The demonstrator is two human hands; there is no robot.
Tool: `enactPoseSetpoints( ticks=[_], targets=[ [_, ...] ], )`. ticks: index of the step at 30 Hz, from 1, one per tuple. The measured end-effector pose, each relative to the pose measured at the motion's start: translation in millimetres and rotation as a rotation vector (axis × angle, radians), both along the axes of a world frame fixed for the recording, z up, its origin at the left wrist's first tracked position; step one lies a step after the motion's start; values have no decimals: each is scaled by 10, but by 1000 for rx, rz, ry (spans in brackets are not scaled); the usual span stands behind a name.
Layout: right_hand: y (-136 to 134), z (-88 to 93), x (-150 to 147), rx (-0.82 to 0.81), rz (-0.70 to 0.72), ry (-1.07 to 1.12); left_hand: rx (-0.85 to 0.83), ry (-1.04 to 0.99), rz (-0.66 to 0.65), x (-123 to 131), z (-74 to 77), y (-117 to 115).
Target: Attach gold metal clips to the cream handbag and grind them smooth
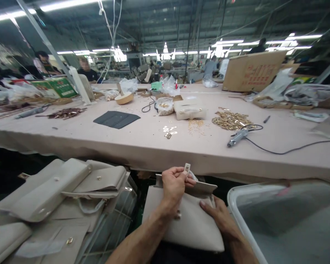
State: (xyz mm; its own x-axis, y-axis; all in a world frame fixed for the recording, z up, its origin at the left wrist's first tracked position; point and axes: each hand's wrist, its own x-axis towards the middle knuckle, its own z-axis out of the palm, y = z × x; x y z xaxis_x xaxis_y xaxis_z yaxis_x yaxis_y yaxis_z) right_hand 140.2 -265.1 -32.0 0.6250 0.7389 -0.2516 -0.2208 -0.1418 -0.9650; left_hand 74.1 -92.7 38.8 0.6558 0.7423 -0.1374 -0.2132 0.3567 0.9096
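In my lap sits a beige handbag [194, 223], tilted, its flap raised at the top and a small metal turn lock on its front. My left hand [173, 186] is over the bag's upper edge and pinches a small slotted metal lock plate [187, 167] between thumb and fingers. My right hand [218, 214] is closed on the bag's right side, thumb on the front panel. On the table ahead lie several similar loose lock plates [169, 130]. The inside of the bag is hidden from me.
Several beige bags [52, 187] are piled in a wire cart on the left. A white plastic tub [291, 220] stands at right. The table holds an electric screwdriver [238, 137] with its cord, a heap of metal fittings [231, 119], another bag [189, 109] and a dark panel [116, 119].
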Motion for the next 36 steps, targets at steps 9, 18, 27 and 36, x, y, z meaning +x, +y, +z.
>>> enactPoseSetpoints(
  ticks=[9,18,27,36],
  targets=[
    [-539,-242,-203,-250,-79,-307,-172,69,-25,-139,-477,-344],
    [-622,220,-231,-404,-481,-733,-102,112,-123,-195,-658,-429],
    [5,335,-329,-255,-375,-750,-57,-15,-325,-362,-657,-708],
    [-189,294,-396,-254,-514,-570,-91,-26,-431,-415,-636,-830]
  ],
)
